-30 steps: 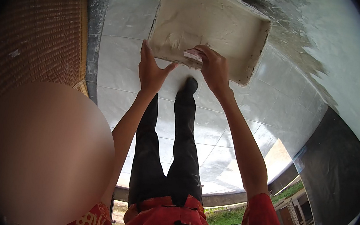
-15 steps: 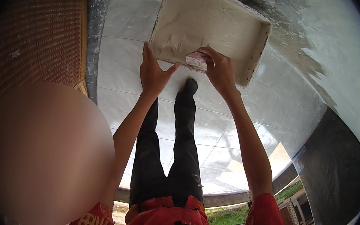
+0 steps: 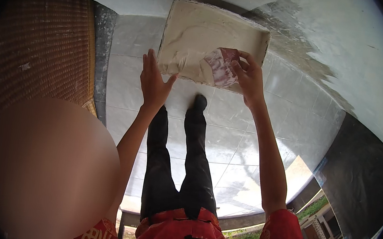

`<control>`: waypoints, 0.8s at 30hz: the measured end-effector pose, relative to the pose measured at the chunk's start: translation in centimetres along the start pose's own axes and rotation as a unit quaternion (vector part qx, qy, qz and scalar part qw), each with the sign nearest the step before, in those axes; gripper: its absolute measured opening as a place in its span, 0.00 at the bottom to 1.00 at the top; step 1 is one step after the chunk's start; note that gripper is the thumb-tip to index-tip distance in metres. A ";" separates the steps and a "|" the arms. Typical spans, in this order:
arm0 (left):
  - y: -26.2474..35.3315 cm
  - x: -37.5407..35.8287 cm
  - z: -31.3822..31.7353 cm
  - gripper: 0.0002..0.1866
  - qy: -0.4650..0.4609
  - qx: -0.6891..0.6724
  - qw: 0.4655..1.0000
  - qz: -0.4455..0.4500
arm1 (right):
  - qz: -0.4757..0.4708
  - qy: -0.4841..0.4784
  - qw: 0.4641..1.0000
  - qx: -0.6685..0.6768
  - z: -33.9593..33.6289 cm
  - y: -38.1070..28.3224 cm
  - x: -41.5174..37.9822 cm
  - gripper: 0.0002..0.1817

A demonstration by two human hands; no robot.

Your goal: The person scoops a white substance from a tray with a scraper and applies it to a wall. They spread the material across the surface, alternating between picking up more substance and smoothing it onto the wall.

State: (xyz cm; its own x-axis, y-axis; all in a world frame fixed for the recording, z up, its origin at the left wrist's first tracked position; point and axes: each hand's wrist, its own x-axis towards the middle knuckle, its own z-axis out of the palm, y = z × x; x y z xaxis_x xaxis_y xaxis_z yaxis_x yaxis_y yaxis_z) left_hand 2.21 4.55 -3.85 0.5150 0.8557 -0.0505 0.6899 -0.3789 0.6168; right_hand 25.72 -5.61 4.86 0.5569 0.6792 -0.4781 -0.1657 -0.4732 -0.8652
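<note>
A shallow rectangular tray point(image 3: 161, 46) holds a beige, paste-like layer, ridged near its front left corner. My right hand point(image 3: 251, 81) pinches a flat, dark-red scraper piece point(image 3: 222, 67) between thumb and fingers. Whitish smears cover much of its face, and it overlaps the tray's front right part in this view. At the tray's front left corner is my left hand point(image 3: 154, 85), fingers stretched up along the outer side and thumb spread toward the front rim. Nothing shows in that hand.
Grey tiles point(image 3: 231, 137) cover the floor, with my dark-trousered legs below the tray. A wall point(image 3: 347, 56) with a damp grey patch rises behind and to the right. Left is a brown woven mat point(image 3: 46, 34); right, a black sheet point(image 3: 359, 170). A blurred round patch hides the lower left.
My right hand has lifted the scraper piece from the tray's front edge, turning its smeared face into view. My left hand stays at the corner, and the tray sits lower in view.
</note>
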 end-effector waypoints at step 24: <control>30.7 13.1 -36.5 0.29 0.336 -0.072 0.840 0.419 | -0.321 0.111 0.894 0.293 -4.3 -39.3 -22.6 0.16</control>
State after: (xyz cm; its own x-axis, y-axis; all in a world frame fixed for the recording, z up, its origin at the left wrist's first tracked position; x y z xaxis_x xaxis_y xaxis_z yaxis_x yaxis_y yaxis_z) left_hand 11.57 17.03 43.12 0.3527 0.3335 0.8743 0.1332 -0.9427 0.3059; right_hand 23.20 -4.75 50.33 0.8269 0.5468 0.1310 -0.1152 0.3928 -0.9124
